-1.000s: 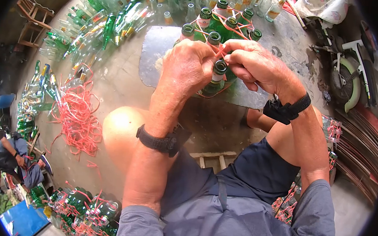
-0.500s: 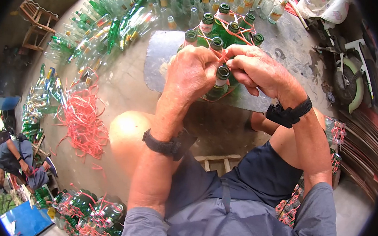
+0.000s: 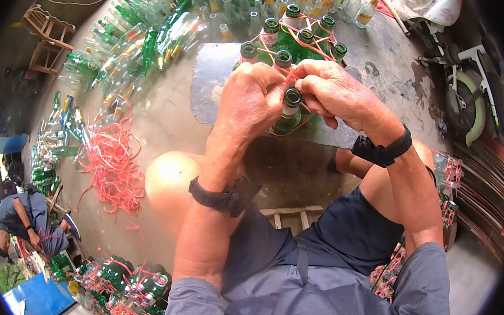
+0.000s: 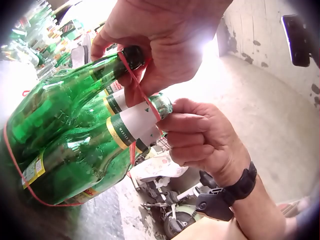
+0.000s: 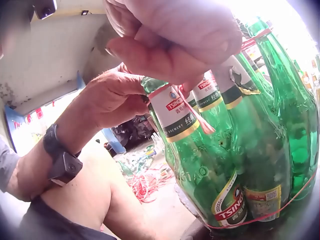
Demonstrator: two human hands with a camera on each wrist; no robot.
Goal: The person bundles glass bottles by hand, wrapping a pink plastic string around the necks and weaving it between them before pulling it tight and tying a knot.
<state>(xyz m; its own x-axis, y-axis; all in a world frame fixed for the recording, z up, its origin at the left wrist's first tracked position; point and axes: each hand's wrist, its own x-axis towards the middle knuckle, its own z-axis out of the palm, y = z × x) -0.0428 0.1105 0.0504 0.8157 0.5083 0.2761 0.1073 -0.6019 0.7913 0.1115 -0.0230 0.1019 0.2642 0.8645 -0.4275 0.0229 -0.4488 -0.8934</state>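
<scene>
A bundle of green glass beer bottles (image 3: 289, 118) stands upright before me, with white labels round the necks. Red plastic strap (image 4: 138, 86) runs round the necks, and a lower loop of it circles the bottle bodies in both wrist views. My left hand (image 3: 249, 101) pinches the strap between thumb and fingers, just left of the nearest bottle's mouth. On the other side of that neck, my right hand (image 3: 335, 93) pinches strap too, its fingers curled. A loose strap end (image 5: 204, 124) hangs down beside a neck label. The fingertips partly hide where the strap pieces meet.
The bundle stands on a grey metal sheet (image 3: 205, 86). A heap of red strap (image 3: 112, 167) lies on the floor to the left. Loose bottles (image 3: 118, 58) crowd the back left. Strapped bundles (image 3: 121, 283) and a seated person (image 3: 31, 223) are at lower left; a scooter (image 3: 467, 97) stands right.
Both hands stay at the nearest bottle neck, still pinching the strap, with small finger movements. The head view has shifted slightly.
</scene>
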